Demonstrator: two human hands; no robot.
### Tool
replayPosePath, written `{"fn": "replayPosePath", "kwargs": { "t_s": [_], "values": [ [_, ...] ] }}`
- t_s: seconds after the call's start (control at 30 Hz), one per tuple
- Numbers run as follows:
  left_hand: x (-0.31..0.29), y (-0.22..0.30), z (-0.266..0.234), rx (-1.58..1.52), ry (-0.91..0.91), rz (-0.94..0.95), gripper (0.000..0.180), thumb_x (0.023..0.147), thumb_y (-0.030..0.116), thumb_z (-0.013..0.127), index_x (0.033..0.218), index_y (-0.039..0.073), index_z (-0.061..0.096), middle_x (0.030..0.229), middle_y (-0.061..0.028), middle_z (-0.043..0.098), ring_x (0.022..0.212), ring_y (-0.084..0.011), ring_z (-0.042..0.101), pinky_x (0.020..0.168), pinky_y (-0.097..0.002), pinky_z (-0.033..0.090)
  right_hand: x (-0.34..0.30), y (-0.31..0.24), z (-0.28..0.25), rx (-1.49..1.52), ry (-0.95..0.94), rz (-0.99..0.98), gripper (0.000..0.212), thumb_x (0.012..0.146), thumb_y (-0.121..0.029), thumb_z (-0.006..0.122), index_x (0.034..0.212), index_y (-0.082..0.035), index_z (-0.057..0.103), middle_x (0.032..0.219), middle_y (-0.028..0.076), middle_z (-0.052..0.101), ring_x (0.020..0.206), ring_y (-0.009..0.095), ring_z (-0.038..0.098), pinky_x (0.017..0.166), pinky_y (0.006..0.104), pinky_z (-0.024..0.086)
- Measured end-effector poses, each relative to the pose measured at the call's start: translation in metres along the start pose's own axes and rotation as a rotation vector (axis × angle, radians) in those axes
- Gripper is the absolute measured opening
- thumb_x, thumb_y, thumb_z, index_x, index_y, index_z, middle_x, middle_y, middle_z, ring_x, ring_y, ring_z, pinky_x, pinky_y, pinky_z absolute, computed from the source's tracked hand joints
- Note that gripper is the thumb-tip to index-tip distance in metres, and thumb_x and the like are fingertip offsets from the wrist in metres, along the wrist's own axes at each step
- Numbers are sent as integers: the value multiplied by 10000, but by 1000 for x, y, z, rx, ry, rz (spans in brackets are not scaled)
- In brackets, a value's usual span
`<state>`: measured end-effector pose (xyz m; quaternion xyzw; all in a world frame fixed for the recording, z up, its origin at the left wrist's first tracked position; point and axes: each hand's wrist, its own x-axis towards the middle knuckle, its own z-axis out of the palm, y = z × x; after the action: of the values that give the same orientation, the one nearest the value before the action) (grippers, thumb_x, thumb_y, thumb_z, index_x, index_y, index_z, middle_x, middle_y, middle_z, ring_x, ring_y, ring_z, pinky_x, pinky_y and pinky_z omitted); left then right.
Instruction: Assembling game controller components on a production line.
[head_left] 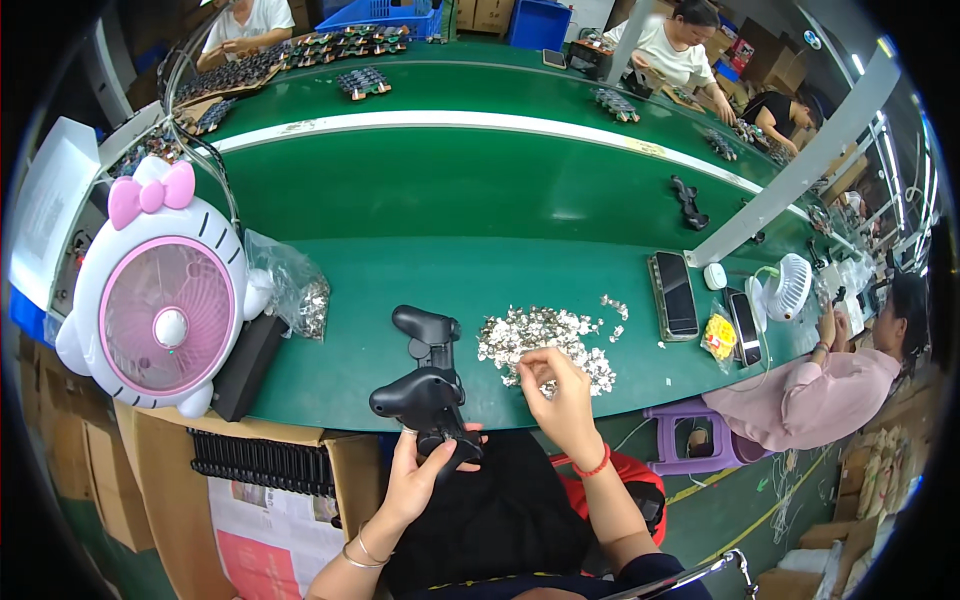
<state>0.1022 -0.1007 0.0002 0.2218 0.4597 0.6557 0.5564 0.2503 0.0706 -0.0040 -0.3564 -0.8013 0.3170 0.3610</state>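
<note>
At bench edge (500, 420): left hand (415, 476) holds controller (418, 398), room leftward.

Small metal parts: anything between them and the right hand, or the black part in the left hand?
Nothing visible. The right hand is at the small metal parts; only green tabletop lies between them and the black part in the left hand.

Head view: fisheye from above, near, facing down onto hands (566, 405), workbench (360, 272).

Right hand (562, 398): perhaps pinching something, too small to tell.
Game controller (415, 397), bench's (370, 275) near edge: partly hidden by left hand (422, 470).
</note>
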Motion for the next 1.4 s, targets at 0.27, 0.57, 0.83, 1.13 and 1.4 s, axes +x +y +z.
{"fn": "replayPosePath", "kwargs": {
  "t_s": [0.27,0.57,0.83,1.13,1.4],
  "values": [
    [-2,-2,1,-1,-25,41,499,1016,-18,491,1480,49,323,1315,-250,607,1169,-323,655,876,-426,622,-33,-53,-8,262,-125,52,166,815,80,735,963,7,712,889,84,740,710,153,664,682,266,511],
    [-6,-6,1,123,-31,157,464,1014,-41,493,1458,12,372,1328,-209,618,1180,-241,648,909,-364,604,-47,-56,12,-54,-44,-460,302,679,11,769,976,-25,733,936,52,705,816,213,684,665,305,562],
    [-7,-7,-1,340,73,243,320,971,-53,567,1290,-42,541,1186,-133,692,1031,-171,686,875,-295,563,-52,-59,17,-208,-64,-482,313,702,26,737,1012,-17,727,963,71,684,852,213,687,682,306,567],
    [-8,-8,-1,422,111,240,329,943,-23,628,1266,-25,567,1011,-89,716,869,-72,628,766,-229,493,-58,-51,21,-99,30,-439,306,703,55,737,1004,5,724,956,93,696,853,245,698,703,331,587],
    [-9,7,6,551,113,192,374,914,-48,623,1282,-2,573,1061,-95,726,888,-85,632,805,-239,497,-65,-48,24,-152,39,-441,317,697,46,732,1009,-13,742,951,89,694,853,247,697,700,326,584]
  ]
}}
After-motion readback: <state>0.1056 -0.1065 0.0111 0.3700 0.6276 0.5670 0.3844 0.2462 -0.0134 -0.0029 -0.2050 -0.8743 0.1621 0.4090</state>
